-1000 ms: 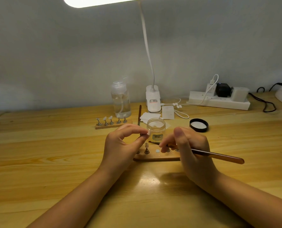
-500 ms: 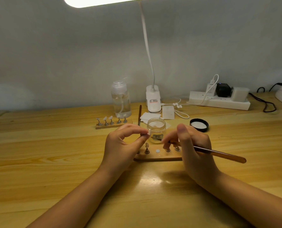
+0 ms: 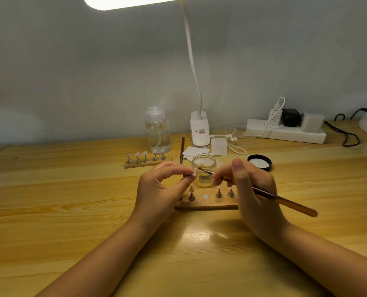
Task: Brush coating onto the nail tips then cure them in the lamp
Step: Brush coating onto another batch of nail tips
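A small clear glass jar [image 3: 204,168] stands open on the glossy pine bench [image 3: 49,211], its black lid [image 3: 259,162] lying nearby. Just before the jar, the left hand [image 3: 159,189] pinches a pale nail tip [image 3: 195,173], while the right hand [image 3: 253,189] has its grip closed on a slim brown brush [image 3: 285,203] whose bristles touch the tip. Below sits a wooden stand [image 3: 208,202] with metal pegs; behind, a clear pump bottle [image 3: 157,131] stands against a grey wall.

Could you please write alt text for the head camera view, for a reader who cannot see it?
Over a wooden desk, the left hand pinches a nail tip while the right hand holds a brush to it. Behind them stand an open jar, its lid and two wooden holders.
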Demonstrator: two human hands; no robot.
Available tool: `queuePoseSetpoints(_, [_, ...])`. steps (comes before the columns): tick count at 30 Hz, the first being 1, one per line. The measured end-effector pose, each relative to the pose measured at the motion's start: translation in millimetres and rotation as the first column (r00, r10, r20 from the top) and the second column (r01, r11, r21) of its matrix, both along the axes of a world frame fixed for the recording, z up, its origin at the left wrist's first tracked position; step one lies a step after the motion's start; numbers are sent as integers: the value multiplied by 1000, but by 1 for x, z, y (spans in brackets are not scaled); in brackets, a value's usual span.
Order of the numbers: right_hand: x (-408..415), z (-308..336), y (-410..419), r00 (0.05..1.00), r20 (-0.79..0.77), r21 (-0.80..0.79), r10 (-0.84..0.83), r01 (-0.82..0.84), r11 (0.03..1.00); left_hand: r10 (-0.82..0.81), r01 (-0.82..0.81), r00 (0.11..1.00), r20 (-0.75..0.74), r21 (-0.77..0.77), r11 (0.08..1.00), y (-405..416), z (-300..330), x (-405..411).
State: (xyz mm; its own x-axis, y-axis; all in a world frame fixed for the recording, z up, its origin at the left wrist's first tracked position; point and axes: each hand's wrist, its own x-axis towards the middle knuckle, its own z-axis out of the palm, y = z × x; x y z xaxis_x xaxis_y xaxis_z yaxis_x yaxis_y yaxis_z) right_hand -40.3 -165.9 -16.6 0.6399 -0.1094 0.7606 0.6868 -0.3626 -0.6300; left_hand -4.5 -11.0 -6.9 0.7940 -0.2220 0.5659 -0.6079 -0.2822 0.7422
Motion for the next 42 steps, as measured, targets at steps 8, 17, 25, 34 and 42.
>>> queuePoseSetpoints(8, [-6, -3, 1, 999, -30, -19, 39, -40, 999, 7, -6, 1000, 14, -3, 1000, 1, 0, -1])
queuePoseSetpoints(17, [-3, 0, 3, 999, -32, -33, -3, 2, 999, 5, -5, 1000, 17, -2, 1000, 0, 0, 0])
queuePoseSetpoints(25, [-6, -1, 1, 999, -45, 48, -1, 3, 999, 4, -4, 1000, 2, 0, 1000, 0, 0, -1])
queuePoseSetpoints(34, [-6, -2, 1, 996, -56, 84, 64, -59, 995, 5, -5, 1000, 14, 2, 1000, 1, 0, -1])
queuePoseSetpoints(42, [-1, 2, 6, 998, -55, 0, 22, -22, 1000, 4, -4, 1000, 22, 7, 1000, 0, 0, 0])
